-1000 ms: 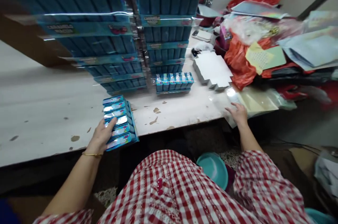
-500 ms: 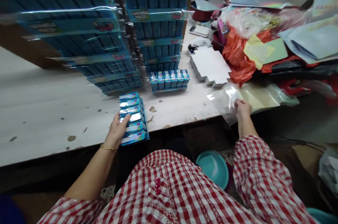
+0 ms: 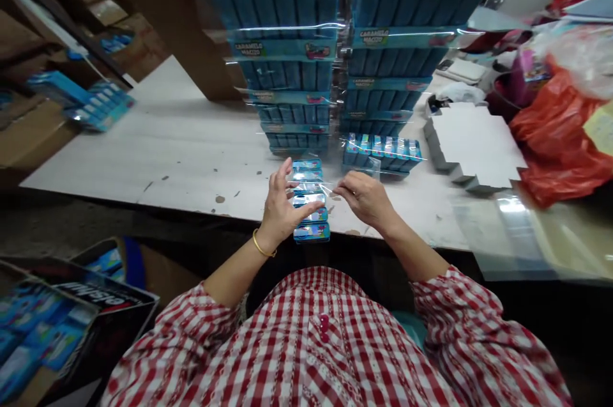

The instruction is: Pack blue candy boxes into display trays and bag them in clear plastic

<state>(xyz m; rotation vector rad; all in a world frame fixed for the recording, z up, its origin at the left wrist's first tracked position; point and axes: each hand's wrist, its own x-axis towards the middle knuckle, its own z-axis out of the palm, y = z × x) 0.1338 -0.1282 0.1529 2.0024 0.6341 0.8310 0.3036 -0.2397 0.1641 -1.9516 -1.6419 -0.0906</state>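
A pack of small blue boxes stands in a row at the table's front edge. My left hand is at its left side, the thumb across the boxes and the fingers along the far left; their exact hold is partly hidden. My right hand, just right of the pack, is closed in a pinch on a clear plastic bag. Part of the film reaches toward the boxes, and glare makes its edges hard to follow.
Two tall stacks of film-wrapped blue packs rise behind my hands. To the right are flat white cartons, more clear bags and red plastic bags. An open black carton with blue boxes stands lower left.
My right hand has come left from the pile of clear bags to the pack, bringing a bag. My left hand has shifted its fingers on the pack. The view has turned left.
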